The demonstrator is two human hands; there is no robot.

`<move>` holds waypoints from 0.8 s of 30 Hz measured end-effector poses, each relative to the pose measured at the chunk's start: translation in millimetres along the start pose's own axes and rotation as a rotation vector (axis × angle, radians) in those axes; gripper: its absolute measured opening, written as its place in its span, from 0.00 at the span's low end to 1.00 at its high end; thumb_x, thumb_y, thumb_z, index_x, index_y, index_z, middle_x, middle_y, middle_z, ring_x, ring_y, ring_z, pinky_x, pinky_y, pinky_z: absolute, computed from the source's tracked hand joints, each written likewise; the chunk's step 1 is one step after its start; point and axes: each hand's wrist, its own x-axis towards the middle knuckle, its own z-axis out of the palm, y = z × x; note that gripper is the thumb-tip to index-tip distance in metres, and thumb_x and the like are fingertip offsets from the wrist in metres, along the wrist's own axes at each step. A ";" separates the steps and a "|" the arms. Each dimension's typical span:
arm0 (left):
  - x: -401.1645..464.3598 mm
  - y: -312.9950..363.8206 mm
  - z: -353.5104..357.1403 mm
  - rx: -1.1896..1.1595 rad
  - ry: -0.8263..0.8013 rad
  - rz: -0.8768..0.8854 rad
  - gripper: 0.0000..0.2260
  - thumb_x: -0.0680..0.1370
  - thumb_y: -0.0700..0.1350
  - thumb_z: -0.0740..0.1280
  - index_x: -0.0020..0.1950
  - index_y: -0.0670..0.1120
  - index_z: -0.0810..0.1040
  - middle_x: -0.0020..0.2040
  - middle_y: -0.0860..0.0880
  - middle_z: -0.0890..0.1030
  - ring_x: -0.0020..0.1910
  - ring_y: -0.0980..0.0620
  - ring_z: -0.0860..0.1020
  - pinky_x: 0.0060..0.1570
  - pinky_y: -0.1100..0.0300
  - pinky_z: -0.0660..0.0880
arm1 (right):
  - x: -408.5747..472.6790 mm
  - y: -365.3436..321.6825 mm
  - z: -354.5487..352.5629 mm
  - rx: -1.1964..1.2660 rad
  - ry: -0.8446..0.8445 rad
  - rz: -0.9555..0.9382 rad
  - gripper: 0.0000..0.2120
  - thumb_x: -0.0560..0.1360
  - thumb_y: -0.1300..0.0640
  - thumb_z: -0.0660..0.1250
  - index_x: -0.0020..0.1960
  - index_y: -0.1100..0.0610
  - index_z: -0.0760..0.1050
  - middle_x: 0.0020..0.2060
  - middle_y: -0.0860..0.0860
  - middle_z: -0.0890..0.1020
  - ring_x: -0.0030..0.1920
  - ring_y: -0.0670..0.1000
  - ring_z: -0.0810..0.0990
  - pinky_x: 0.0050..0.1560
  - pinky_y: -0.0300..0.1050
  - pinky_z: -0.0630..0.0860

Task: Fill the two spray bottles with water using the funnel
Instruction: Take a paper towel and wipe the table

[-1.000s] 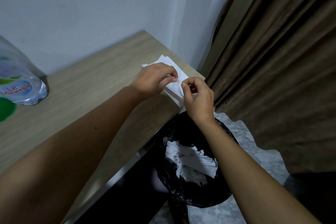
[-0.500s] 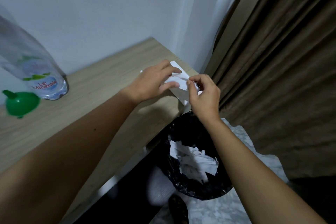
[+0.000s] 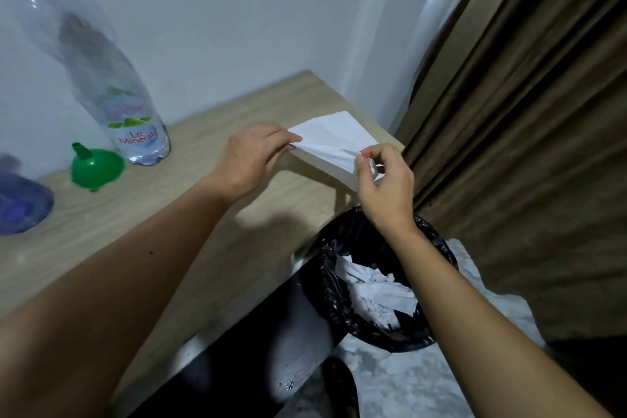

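Note:
A stack of white tissues (image 3: 334,142) lies at the far right corner of the wooden table (image 3: 190,214). My left hand (image 3: 251,158) holds the stack's left edge down with its fingertips. My right hand (image 3: 383,183) pinches the top tissue at the near right corner and lifts it. A green funnel (image 3: 96,168) lies upside down at the left, beside a tall clear Le Minerale water bottle (image 3: 101,78). A blurred blue-tinted bottle (image 3: 20,197) shows at the left edge.
A bin lined with a black bag (image 3: 383,285), holding crumpled white paper, stands on the floor just off the table's right edge. Brown curtains (image 3: 526,146) hang at the right. A white wall backs the table.
The view has swung left, bringing the funnel, the water bottle and the blue bottle into sight. My right hand has drawn the top tissue up from the stack.

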 end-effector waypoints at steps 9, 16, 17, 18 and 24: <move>-77.7 -22.7 -44.6 0.018 -0.026 -0.098 0.11 0.87 0.44 0.63 0.60 0.43 0.84 0.59 0.45 0.85 0.55 0.40 0.83 0.57 0.45 0.79 | -39.4 -30.4 43.4 0.064 -0.172 0.043 0.02 0.81 0.58 0.68 0.51 0.56 0.79 0.49 0.49 0.83 0.50 0.47 0.79 0.53 0.42 0.75; -109.1 -27.5 -48.1 0.000 0.022 -0.232 0.11 0.86 0.44 0.64 0.58 0.41 0.85 0.56 0.44 0.86 0.55 0.42 0.83 0.60 0.52 0.77 | -56.6 -26.9 62.9 0.115 -0.249 0.111 0.02 0.81 0.55 0.69 0.50 0.52 0.79 0.44 0.44 0.83 0.40 0.45 0.77 0.43 0.44 0.76; -111.8 -29.0 -47.2 0.008 0.034 -0.229 0.10 0.86 0.43 0.65 0.58 0.41 0.84 0.55 0.44 0.86 0.54 0.42 0.82 0.59 0.53 0.76 | -56.9 -25.6 64.0 0.122 -0.263 0.119 0.02 0.81 0.54 0.69 0.50 0.51 0.79 0.43 0.43 0.82 0.37 0.44 0.75 0.42 0.43 0.74; -114.0 -30.0 -46.8 0.012 0.041 -0.228 0.09 0.85 0.42 0.65 0.57 0.41 0.84 0.54 0.43 0.86 0.53 0.42 0.82 0.58 0.53 0.76 | -57.0 -24.4 65.2 0.125 -0.271 0.124 0.02 0.81 0.54 0.68 0.50 0.50 0.80 0.43 0.43 0.82 0.35 0.43 0.73 0.41 0.42 0.73; -121.4 -27.8 -49.0 -0.056 0.078 -0.380 0.10 0.84 0.46 0.65 0.52 0.42 0.83 0.48 0.45 0.85 0.48 0.44 0.81 0.50 0.52 0.76 | -51.2 -25.4 72.0 0.143 -0.308 0.133 0.04 0.83 0.54 0.68 0.55 0.52 0.81 0.45 0.42 0.83 0.44 0.43 0.79 0.44 0.36 0.73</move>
